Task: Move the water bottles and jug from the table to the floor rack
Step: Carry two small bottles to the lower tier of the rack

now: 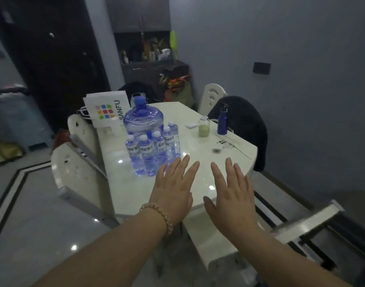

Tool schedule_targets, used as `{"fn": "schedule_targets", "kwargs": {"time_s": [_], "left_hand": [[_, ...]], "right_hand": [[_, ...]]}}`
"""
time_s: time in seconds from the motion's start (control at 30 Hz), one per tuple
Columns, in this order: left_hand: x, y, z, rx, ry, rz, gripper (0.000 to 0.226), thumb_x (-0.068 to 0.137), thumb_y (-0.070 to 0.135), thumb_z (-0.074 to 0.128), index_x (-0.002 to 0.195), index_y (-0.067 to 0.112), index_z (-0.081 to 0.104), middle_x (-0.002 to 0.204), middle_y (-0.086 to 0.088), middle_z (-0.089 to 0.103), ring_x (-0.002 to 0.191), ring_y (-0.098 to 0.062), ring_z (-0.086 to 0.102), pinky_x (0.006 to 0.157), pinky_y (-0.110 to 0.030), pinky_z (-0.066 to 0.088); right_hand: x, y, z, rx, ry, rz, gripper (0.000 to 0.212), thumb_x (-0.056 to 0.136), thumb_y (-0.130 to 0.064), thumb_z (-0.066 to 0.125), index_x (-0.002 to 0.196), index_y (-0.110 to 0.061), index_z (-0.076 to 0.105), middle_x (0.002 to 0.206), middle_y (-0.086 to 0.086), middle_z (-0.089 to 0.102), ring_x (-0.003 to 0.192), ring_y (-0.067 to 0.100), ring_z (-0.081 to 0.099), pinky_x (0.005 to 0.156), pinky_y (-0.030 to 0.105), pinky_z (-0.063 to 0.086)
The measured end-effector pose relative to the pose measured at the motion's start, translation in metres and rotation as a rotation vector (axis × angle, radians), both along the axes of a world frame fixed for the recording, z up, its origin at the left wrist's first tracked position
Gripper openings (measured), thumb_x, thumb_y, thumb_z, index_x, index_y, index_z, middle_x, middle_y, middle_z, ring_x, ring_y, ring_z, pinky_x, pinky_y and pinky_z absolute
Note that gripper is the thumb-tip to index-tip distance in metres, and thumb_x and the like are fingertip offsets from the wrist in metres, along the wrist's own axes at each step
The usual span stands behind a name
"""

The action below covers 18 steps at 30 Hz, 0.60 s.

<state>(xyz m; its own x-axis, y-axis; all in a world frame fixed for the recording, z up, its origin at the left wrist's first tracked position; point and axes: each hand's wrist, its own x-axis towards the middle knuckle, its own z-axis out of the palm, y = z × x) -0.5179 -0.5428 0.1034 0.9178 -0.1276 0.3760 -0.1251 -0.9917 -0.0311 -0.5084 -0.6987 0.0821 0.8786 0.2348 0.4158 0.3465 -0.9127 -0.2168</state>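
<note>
jug base hidden, rack blurred

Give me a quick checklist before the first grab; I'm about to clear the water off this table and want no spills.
1. Left hand and right hand empty, fingers straight: ok.
2. Small water bottles upright and capped: ok.
3. Jug upright, blue cap on: ok.
4. Nothing on the table between hands and bottles: ok.
5. Drop-off spot ready: cannot tell; only a blurred metal frame shows at lower right.

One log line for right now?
phase: pre-grasp | left hand: open, empty | right hand: open, empty | bottles: on table | jug: on table, untouched
</note>
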Motion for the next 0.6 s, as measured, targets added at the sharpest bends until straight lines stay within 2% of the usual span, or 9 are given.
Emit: {"fn": "schedule_targets", "kwargs": {"time_s": [0.1,0.17,0.3,0.4,0.53,0.6], "left_hand": [[0.018,0.037,-0.017,-0.016,0.034,0.042,0.078,0.089,0.03,0.053,0.146,0.031,0.0,0.158,-0.001,0.002,0.143,-0.023,0.0,0.113,-0.043,-0.005],[0.033,0.061,-0.028,0.03,0.053,0.059,0.078,0.09,0.03,0.051,0.146,0.03,-0.002,0.158,-0.002,0.0,0.143,-0.023,-0.001,0.112,-0.044,-0.007],[0.072,0.126,-0.041,0.095,0.082,0.096,0.073,0.092,0.028,0.046,0.147,0.028,-0.002,0.158,-0.002,0.002,0.143,-0.023,0.001,0.113,-0.044,-0.006],[0.102,0.177,-0.038,0.133,0.087,0.111,0.073,0.09,0.027,0.047,0.148,0.028,0.003,0.157,-0.003,0.005,0.142,-0.022,0.004,0.113,-0.044,-0.002],[0.144,0.228,-0.036,0.139,0.089,0.116,0.076,0.088,0.027,0.048,0.148,0.027,0.002,0.157,-0.003,0.005,0.142,-0.021,0.006,0.113,-0.043,0.002],[0.167,0.248,-0.041,0.147,0.1,0.089,0.077,0.088,0.027,0.048,0.148,0.025,0.002,0.157,-0.004,0.006,0.142,-0.022,0.007,0.113,-0.043,0.003]], "right_hand": [[0.024,0.041,-0.007,-0.039,-0.014,0.037,0.086,0.084,-0.048,0.06,0.149,-0.028,0.008,0.158,0.011,0.007,0.144,0.03,0.005,0.111,0.047,0.004],[0.044,0.068,-0.015,-0.047,-0.003,0.057,0.085,0.084,-0.047,0.059,0.149,-0.028,0.008,0.158,0.01,0.006,0.144,0.029,0.006,0.112,0.046,0.004],[0.093,0.131,-0.03,-0.051,0.054,0.129,0.082,0.089,-0.05,0.05,0.149,-0.031,-0.003,0.158,0.005,-0.008,0.144,0.026,-0.005,0.113,0.043,-0.004],[0.124,0.177,-0.032,-0.057,0.073,0.18,0.08,0.091,-0.05,0.046,0.148,-0.031,-0.007,0.158,0.003,-0.01,0.144,0.024,-0.009,0.113,0.044,-0.007],[0.156,0.221,-0.03,-0.06,0.082,0.207,0.076,0.091,-0.041,0.049,0.15,-0.029,0.001,0.159,0.004,-0.001,0.144,0.024,-0.005,0.112,0.042,-0.01],[0.171,0.243,-0.033,-0.062,0.098,0.188,0.075,0.09,-0.038,0.052,0.15,-0.028,0.007,0.159,0.005,0.004,0.144,0.025,-0.001,0.113,0.044,-0.006]]}}
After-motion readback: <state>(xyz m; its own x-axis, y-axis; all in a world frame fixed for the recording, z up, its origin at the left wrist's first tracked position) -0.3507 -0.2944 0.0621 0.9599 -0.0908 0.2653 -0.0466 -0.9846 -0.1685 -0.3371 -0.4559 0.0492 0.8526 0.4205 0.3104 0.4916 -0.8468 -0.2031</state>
